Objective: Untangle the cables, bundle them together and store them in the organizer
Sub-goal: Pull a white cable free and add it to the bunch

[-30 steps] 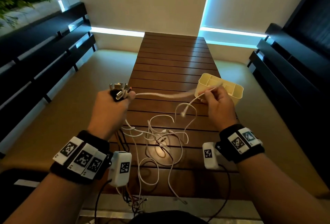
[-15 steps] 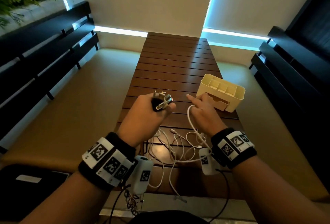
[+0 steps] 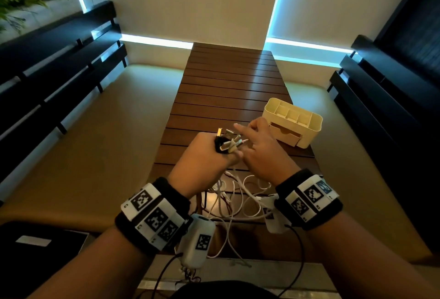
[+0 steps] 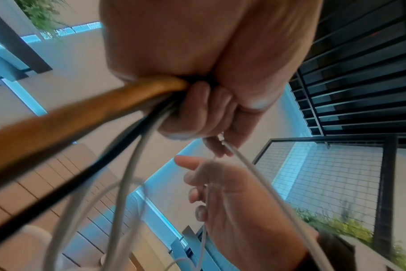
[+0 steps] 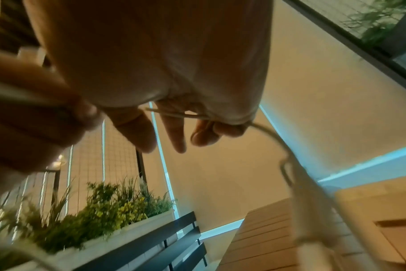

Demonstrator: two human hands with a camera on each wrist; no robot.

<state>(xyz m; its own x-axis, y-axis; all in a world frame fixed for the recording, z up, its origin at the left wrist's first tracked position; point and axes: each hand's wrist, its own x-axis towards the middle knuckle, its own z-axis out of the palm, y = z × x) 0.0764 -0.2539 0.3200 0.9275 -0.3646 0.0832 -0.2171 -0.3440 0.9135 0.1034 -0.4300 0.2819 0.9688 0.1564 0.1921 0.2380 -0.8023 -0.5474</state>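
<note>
Left hand (image 3: 204,158) clenched round gathered cable plugs (image 3: 229,142), connector ends up, keeping collected ends aligned for bundling. Right hand (image 3: 264,153) beside it, index finger extended, other fingers hooking one white cable (image 4: 250,165) toward cluster. Slack cable loops (image 3: 238,198) trail on slatted wooden table (image 3: 228,79). Cream organizer (image 3: 294,121) stands just beyond right hand, compartments apparently unfilled.
</note>
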